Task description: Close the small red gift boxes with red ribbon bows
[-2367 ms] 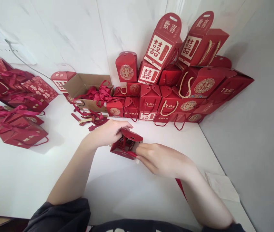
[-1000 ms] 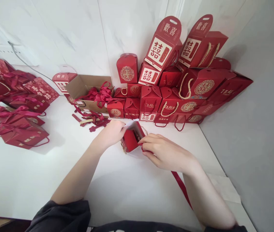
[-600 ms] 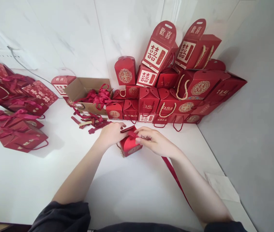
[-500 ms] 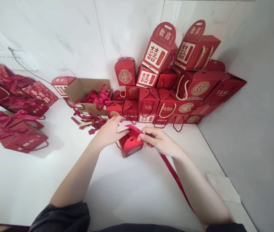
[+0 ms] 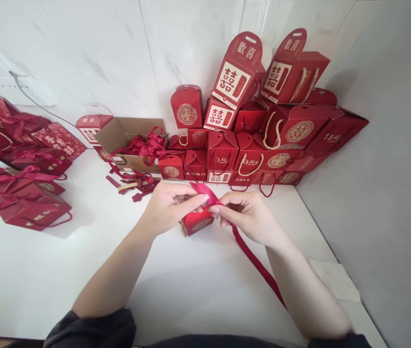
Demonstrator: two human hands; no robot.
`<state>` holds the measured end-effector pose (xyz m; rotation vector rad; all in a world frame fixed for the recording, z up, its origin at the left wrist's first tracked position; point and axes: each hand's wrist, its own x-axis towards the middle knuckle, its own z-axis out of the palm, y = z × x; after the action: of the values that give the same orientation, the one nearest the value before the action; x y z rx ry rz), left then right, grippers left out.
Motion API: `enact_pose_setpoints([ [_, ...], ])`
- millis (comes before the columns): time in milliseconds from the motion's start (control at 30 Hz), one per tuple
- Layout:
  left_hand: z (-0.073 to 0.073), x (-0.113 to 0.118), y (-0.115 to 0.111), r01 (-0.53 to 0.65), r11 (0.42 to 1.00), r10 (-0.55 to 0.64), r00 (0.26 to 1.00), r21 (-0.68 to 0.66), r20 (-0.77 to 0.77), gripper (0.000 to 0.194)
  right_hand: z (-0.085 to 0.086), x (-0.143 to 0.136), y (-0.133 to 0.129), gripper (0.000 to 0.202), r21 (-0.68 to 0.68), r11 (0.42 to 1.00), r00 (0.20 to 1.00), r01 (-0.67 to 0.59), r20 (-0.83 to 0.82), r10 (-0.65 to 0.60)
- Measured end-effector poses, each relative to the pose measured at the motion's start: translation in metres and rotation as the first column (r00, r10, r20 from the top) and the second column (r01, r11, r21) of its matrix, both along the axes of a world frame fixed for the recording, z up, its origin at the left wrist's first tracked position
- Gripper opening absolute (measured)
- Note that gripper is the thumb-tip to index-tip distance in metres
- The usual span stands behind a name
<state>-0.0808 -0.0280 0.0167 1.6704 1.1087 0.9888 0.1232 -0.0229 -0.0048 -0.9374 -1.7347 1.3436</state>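
Between my two hands stretches a red ribbon, its short end sticking up past my left fingertips. My left hand pinches it near that end between thumb and fingers. Close beside, my right hand grips the same ribbon, and its long tail hangs down to the right past my forearm. Below both hands stands a small red gift box with a gold round emblem on its front and a twisted rope handle at its left side. My fingers hide the top of the box.
Red gift boxes are stacked against the back wall. A cardboard box of ribbons stands left of them, with loose ribbon pieces in front. Bow-tied boxes sit at far left. A grey wall bounds the right side.
My left hand has moved right and closed on the ribbon's end, coming next to my right hand. Both hands now cover the box top.
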Motion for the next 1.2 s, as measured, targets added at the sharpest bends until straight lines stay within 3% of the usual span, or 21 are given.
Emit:
enact_pose_setpoints([
  [100,-0.002,-0.002,0.001,-0.099,0.994,0.1,0.995,-0.045,0.016,0.022,-0.001,0.0,0.0,0.026,-0.023,1.0,1.0,-0.005,0.016,0.005],
  [233,-0.005,-0.005,0.005,-0.031,0.999,0.029,0.999,0.035,0.038,0.014,0.0,-0.001,0.002,0.027,-0.153,0.978,0.975,-0.145,-0.192,0.115],
  [333,-0.003,-0.007,0.007,0.111,0.969,-0.108,0.994,0.219,-0.022,0.007,0.0,-0.003,0.004,0.051,-0.277,0.871,0.879,-0.405,-0.381,0.287],
  [400,0.0,-0.007,0.005,0.142,0.944,-0.125,0.989,0.297,-0.076,0.006,0.0,-0.006,0.003,0.06,-0.289,0.828,0.841,-0.48,-0.42,0.341],
  [467,0.003,-0.005,0.002,0.092,0.951,-0.058,0.991,0.295,-0.122,0.007,-0.001,-0.009,0.0,0.049,-0.249,0.88,0.88,-0.404,-0.37,0.299],
  [533,0.006,-0.002,-0.001,0.013,0.974,0.025,0.987,0.227,-0.16,0.013,-0.002,-0.012,-0.001,0.038,-0.184,0.957,0.95,-0.223,-0.259,0.172],
  [633,0.007,-0.002,0.0,-0.026,0.996,0.045,0.971,0.084,-0.234,0.022,-0.004,-0.011,-0.001,0.037,-0.125,0.991,0.997,-0.049,-0.073,0.04],
  [867,-0.011,-0.026,0.017,-0.085,0.994,0.029,0.829,-0.075,-0.559,0.024,-0.015,0.004,0.011,0.034,-0.248,0.96,0.951,-0.128,0.243,0.189],
  [1000,-0.018,-0.028,0.021,-0.089,0.975,-0.021,0.872,-0.202,-0.489,0.023,-0.022,0.004,0.015,0.034,-0.272,0.947,0.907,-0.17,0.333,0.258],
  [1200,-0.018,-0.025,0.019,-0.08,0.94,-0.052,0.928,-0.333,-0.368,0.022,-0.034,-0.005,0.018,0.038,-0.293,0.94,0.921,-0.176,0.289,0.262],
])
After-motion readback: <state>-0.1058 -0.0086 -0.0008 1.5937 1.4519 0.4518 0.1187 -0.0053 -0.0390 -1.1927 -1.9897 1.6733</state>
